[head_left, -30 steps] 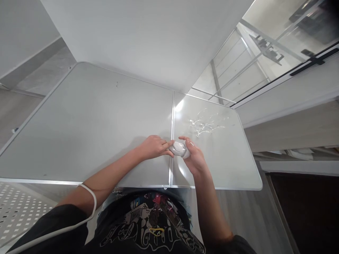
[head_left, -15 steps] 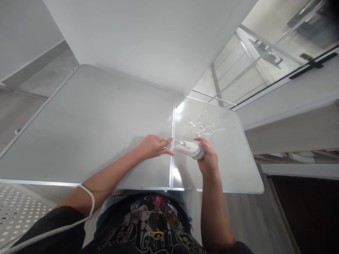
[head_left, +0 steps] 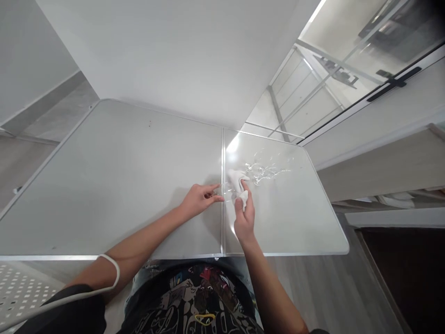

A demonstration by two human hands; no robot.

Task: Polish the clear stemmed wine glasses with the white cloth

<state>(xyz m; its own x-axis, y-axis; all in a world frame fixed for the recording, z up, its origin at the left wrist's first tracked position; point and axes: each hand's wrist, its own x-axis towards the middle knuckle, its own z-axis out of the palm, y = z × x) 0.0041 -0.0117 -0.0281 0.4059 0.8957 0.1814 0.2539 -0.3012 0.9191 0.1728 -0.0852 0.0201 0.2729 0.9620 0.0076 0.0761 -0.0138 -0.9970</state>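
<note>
My right hand [head_left: 244, 219] is closed on a white cloth [head_left: 235, 178], which rests on the white folding table [head_left: 121, 176] just right of its middle seam. My left hand [head_left: 200, 199] lies on the table left of the seam. Its thumb and fingers pinch a small clear plastic wrapper [head_left: 223, 191] that almost touches the cloth. Crumpled clear plastic film [head_left: 266, 169] lies on the table's right half, just beyond the cloth.
A white wall stands behind the table. Glass panels with metal rails [head_left: 313, 88] are at the upper right. A white cable [head_left: 107, 278] loops over my left forearm. A perforated white surface [head_left: 21, 292] sits at the lower left, a dark opening [head_left: 410, 273] at the lower right.
The white cloth has come out of the clear wrapper. My right hand drew it to the right, then brought it down by the seam; my left hand kept the wrapper.
</note>
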